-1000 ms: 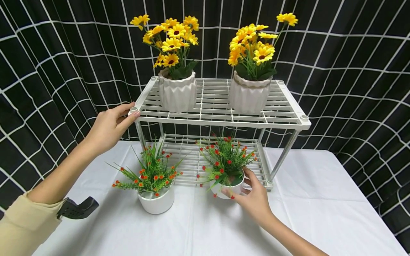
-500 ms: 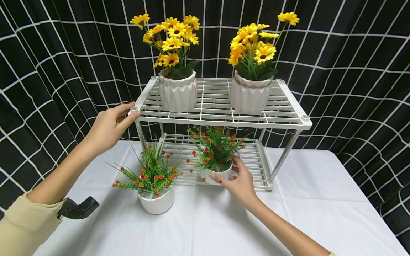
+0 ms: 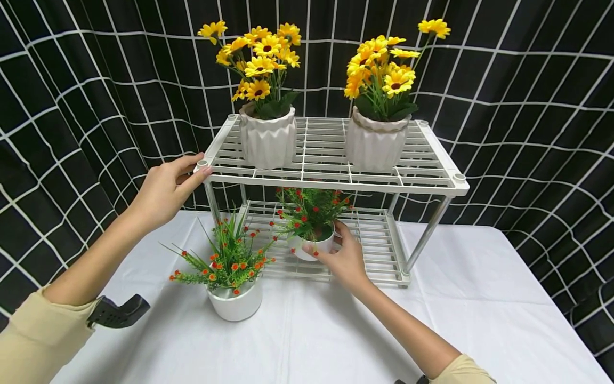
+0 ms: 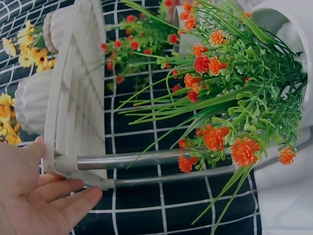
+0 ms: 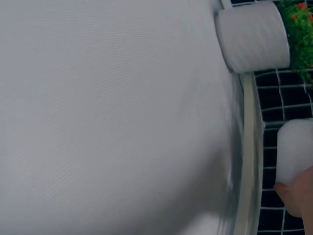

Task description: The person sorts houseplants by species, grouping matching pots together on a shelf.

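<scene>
My right hand (image 3: 346, 262) grips a white cup-shaped pot of red artificial flowers (image 3: 312, 213), thumb in front and fingers around its right side. The pot overlaps the front of the lower rack tier (image 3: 376, 250), under the upper tier. In the right wrist view, the held pot (image 5: 295, 147) shows at the right edge, with part of the hand (image 5: 297, 193). My left hand (image 3: 165, 189) holds the front left corner of the white two-tier wire rack (image 3: 331, 186). Near the left hand, a white pot of orange flowers (image 3: 236, 304) stands on the table before the rack.
Two ribbed white pots of yellow flowers, left (image 3: 267, 141) and right (image 3: 376, 144), stand on the upper tier. Metal posts (image 3: 428, 234) support the rack's corners. A white cloth (image 3: 479, 309) covers the table. Behind hangs a black curtain with white grid lines (image 3: 518, 106).
My right hand has carried the pot of red flowers leftward and away from me, from the rack's front edge to over the lower tier. The left hand stays on the rack corner.
</scene>
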Motion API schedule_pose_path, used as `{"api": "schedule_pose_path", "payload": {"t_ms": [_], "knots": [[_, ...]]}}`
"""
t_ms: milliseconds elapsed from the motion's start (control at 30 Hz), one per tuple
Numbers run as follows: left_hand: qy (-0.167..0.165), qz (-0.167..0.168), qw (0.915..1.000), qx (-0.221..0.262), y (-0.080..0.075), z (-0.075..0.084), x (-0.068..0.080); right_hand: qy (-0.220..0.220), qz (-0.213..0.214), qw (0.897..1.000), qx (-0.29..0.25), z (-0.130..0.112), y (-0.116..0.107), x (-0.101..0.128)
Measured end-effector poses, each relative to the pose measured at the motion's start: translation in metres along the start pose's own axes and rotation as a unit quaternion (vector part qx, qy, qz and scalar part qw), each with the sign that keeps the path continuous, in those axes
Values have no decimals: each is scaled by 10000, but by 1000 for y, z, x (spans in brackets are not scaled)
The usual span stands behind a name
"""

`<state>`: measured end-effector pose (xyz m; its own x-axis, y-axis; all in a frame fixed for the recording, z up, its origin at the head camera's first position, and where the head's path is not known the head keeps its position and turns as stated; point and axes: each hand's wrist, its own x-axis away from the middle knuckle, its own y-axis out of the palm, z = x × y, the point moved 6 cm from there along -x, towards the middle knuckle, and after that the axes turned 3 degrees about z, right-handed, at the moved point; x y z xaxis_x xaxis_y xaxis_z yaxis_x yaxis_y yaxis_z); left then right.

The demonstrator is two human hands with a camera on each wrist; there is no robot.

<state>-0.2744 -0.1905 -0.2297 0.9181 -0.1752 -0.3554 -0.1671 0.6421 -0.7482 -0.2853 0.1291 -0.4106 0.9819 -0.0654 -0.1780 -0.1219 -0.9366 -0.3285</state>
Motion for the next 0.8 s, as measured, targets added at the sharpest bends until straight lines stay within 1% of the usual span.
{"api": "schedule_pose_path", "payload": {"t_ms": [100, 267, 600, 700, 800], "knots": [[3, -2, 10000, 2, 0, 0, 0, 34, -36, 10000, -71, -1, 6, -3], [-6, -7, 10000, -29, 0, 0, 0, -54, -89, 9998, -162, -6, 18, -9], [-38, -15, 10000, -57, 0, 0, 0, -211, -206, 9996, 25, -10, 42, -10], [-35, -16, 10000, -45, 0, 0, 0, -300, -235, 9992, -107, -11, 49, -8], [-25, -13, 10000, -39, 0, 0, 0, -291, -313, 9986, -320, -10, 55, -4]]}}
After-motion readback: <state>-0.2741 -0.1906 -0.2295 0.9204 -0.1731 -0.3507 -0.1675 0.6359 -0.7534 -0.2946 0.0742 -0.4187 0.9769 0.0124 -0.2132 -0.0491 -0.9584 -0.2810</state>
